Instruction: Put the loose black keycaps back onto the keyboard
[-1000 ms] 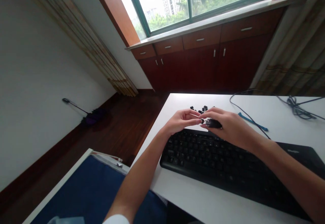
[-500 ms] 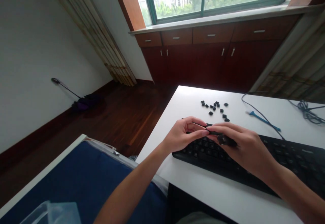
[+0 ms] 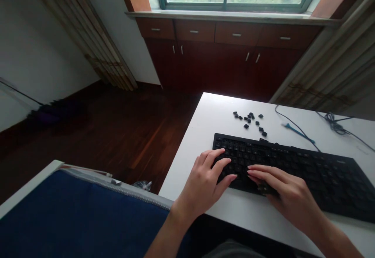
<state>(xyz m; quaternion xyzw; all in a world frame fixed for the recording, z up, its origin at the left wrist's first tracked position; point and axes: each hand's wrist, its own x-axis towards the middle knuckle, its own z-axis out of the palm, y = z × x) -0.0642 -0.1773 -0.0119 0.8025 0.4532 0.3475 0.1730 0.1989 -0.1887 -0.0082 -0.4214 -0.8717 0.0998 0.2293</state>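
A black keyboard (image 3: 325,174) lies on the white table, stretching off toward the right edge. My left hand (image 3: 205,178) rests over its left end, fingers spread and stretched across the keys. Close by, my right hand (image 3: 288,191) is closed, with its thumb and fingertips pinched together low over the left half of the keys. Something dark and slightly shiny (image 3: 266,189) shows under its curled fingers; its kind is mostly hidden. Behind the keyboard several loose black keycaps (image 3: 246,126) lie scattered.
A blue tool (image 3: 297,131) and a dark cable (image 3: 288,116) lie behind the keyboard on the white table (image 3: 187,164). A coiled cable (image 3: 335,125) is further right. At the lower left stands a dark blue fabric surface (image 3: 79,215) with a zip edge.
My hands have parted from where their fingertips met above the keyboard. Both came down to the keys, and the left one spread its fingers. The view has shifted.
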